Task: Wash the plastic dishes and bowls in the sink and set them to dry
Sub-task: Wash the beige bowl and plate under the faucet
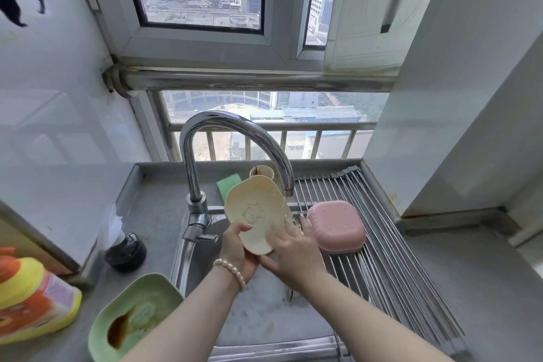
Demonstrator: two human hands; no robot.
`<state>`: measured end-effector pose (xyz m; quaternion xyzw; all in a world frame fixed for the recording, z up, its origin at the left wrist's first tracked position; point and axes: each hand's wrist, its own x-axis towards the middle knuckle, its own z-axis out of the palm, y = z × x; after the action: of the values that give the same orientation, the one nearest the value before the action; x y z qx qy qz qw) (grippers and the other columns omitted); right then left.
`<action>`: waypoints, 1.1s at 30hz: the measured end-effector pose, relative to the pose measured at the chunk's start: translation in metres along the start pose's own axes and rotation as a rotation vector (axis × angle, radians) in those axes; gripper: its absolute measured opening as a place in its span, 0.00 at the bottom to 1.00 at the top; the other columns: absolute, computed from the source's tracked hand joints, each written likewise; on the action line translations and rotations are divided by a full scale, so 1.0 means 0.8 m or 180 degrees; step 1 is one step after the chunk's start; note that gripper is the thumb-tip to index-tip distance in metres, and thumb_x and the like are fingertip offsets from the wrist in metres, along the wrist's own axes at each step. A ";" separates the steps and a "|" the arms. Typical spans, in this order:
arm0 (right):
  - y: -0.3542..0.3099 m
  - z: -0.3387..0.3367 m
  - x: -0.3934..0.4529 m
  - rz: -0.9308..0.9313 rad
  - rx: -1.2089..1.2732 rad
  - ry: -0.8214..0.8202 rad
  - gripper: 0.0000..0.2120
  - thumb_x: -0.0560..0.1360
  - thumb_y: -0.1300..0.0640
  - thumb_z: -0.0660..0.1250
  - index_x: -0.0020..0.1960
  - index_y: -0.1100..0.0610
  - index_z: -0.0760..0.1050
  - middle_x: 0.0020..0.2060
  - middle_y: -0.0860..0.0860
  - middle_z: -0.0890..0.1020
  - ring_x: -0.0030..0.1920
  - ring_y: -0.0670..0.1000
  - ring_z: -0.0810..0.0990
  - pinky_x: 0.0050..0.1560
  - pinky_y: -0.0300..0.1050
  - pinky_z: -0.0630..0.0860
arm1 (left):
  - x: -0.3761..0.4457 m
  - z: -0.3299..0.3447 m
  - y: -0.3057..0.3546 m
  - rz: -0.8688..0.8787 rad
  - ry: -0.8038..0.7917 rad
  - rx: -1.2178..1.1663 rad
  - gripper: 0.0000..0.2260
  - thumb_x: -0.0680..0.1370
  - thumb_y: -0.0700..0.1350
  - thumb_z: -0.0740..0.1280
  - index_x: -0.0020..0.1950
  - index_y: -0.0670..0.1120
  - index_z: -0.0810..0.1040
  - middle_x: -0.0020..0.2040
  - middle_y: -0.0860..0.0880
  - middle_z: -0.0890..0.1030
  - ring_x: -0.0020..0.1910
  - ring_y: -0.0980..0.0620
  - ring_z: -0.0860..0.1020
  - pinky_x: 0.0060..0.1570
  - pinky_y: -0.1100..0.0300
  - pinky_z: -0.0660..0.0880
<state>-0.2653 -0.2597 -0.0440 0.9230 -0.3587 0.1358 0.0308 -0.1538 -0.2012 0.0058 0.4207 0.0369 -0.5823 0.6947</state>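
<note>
So far: pink bowl (337,226) dries on rack (390,258); we rub cream dish (255,214), left grip (235,250) clasping it, right grip (289,247) flat-fingered; green dish (132,311) unwashed.

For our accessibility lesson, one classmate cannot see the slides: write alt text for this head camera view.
Over a steel sink, the left hand holds a cream plastic dish under the tap while the right hand rubs it. A pink bowl lies upside down on the drying rack at right; a dirty green dish waits at left.
</note>
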 end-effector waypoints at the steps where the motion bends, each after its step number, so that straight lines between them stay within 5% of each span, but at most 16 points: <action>1: -0.013 -0.002 -0.002 0.0149 -0.0045 -0.0064 0.26 0.71 0.39 0.54 0.51 0.53 0.83 0.51 0.51 0.84 0.54 0.54 0.82 0.59 0.61 0.75 | 0.001 0.000 -0.002 0.0035 0.0054 -0.0021 0.16 0.74 0.39 0.55 0.58 0.38 0.74 0.47 0.39 0.80 0.46 0.41 0.78 0.46 0.48 0.75; 6: -0.027 0.007 -0.017 -0.0350 0.1411 0.0533 0.15 0.69 0.55 0.58 0.47 0.51 0.81 0.48 0.46 0.84 0.51 0.48 0.82 0.59 0.52 0.75 | 0.001 0.000 0.003 0.0006 0.0115 0.0402 0.13 0.76 0.41 0.56 0.55 0.38 0.75 0.44 0.39 0.80 0.43 0.40 0.78 0.43 0.49 0.75; 8: 0.005 0.014 -0.018 -0.0567 0.1137 0.0733 0.12 0.69 0.53 0.62 0.47 0.49 0.83 0.48 0.44 0.85 0.52 0.44 0.82 0.59 0.57 0.76 | 0.002 -0.001 0.011 -0.0125 0.0149 0.0840 0.12 0.78 0.44 0.56 0.52 0.39 0.75 0.44 0.39 0.80 0.42 0.40 0.78 0.46 0.47 0.76; 11: 0.045 0.018 -0.011 -0.0767 -0.0010 0.0368 0.13 0.66 0.51 0.74 0.50 0.51 0.83 0.55 0.48 0.83 0.59 0.51 0.80 0.60 0.68 0.71 | 0.011 -0.007 0.022 -0.0364 0.0221 0.1157 0.12 0.79 0.48 0.58 0.52 0.40 0.74 0.46 0.39 0.80 0.45 0.39 0.78 0.55 0.43 0.74; 14: 0.046 0.019 -0.006 -0.0774 -0.0433 0.0512 0.10 0.62 0.64 0.72 0.43 0.57 0.83 0.47 0.52 0.85 0.54 0.55 0.83 0.61 0.65 0.73 | 0.017 -0.010 0.024 -0.0465 0.0050 0.0992 0.14 0.78 0.47 0.58 0.56 0.39 0.75 0.49 0.38 0.81 0.47 0.38 0.78 0.58 0.42 0.73; 16: 0.034 0.009 0.000 -0.0669 -0.0064 0.0826 0.12 0.60 0.70 0.59 0.31 0.57 0.78 0.30 0.53 0.82 0.35 0.54 0.83 0.60 0.58 0.75 | 0.013 -0.008 0.013 -0.0389 -0.0079 0.0679 0.15 0.77 0.44 0.58 0.57 0.37 0.76 0.47 0.38 0.82 0.46 0.40 0.79 0.55 0.45 0.74; 18: 0.011 -0.004 0.005 -0.0558 0.0398 0.0957 0.12 0.61 0.68 0.58 0.30 0.56 0.78 0.24 0.50 0.78 0.25 0.50 0.77 0.58 0.51 0.78 | 0.010 -0.006 -0.007 -0.0230 -0.0101 0.0422 0.13 0.76 0.40 0.59 0.55 0.35 0.77 0.43 0.39 0.81 0.40 0.44 0.79 0.47 0.53 0.75; 22: -0.038 -0.011 0.005 0.0010 0.1835 0.0769 0.09 0.68 0.58 0.63 0.38 0.54 0.82 0.30 0.49 0.82 0.29 0.49 0.80 0.33 0.41 0.77 | 0.003 0.003 -0.025 0.0001 -0.0030 -0.0029 0.08 0.76 0.39 0.58 0.49 0.38 0.76 0.42 0.41 0.77 0.42 0.45 0.77 0.47 0.55 0.73; 24: -0.031 -0.007 -0.002 0.0170 0.2450 0.0475 0.12 0.72 0.53 0.62 0.45 0.53 0.83 0.38 0.49 0.85 0.37 0.49 0.83 0.38 0.43 0.78 | 0.001 0.007 -0.014 0.0039 0.0016 -0.0018 0.10 0.78 0.41 0.58 0.50 0.38 0.76 0.44 0.40 0.79 0.44 0.43 0.78 0.47 0.53 0.74; 27: 0.006 0.002 -0.012 -0.0683 0.1400 0.0749 0.12 0.73 0.51 0.62 0.44 0.51 0.83 0.43 0.45 0.85 0.44 0.48 0.83 0.51 0.51 0.80 | -0.001 0.006 0.001 -0.0048 0.0096 0.0362 0.12 0.78 0.43 0.56 0.54 0.39 0.76 0.46 0.39 0.81 0.44 0.41 0.79 0.43 0.50 0.74; 30: 0.014 -0.005 -0.011 -0.0482 0.0101 0.0543 0.17 0.73 0.43 0.57 0.43 0.47 0.83 0.48 0.45 0.84 0.51 0.52 0.83 0.53 0.61 0.78 | -0.001 -0.001 0.004 -0.0102 0.0157 0.0439 0.12 0.78 0.44 0.56 0.55 0.40 0.75 0.47 0.40 0.82 0.44 0.41 0.78 0.42 0.50 0.75; 33: -0.022 0.001 -0.015 -0.0279 0.0509 0.0570 0.08 0.69 0.57 0.63 0.41 0.53 0.82 0.42 0.48 0.84 0.46 0.52 0.84 0.54 0.59 0.78 | -0.002 0.000 -0.001 -0.0064 0.0076 0.0181 0.13 0.78 0.44 0.58 0.56 0.39 0.76 0.45 0.40 0.83 0.46 0.41 0.78 0.45 0.50 0.75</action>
<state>-0.2613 -0.2389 -0.0476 0.9215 -0.3019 0.2444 -0.0051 -0.1553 -0.2002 0.0061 0.4468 0.0328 -0.5851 0.6760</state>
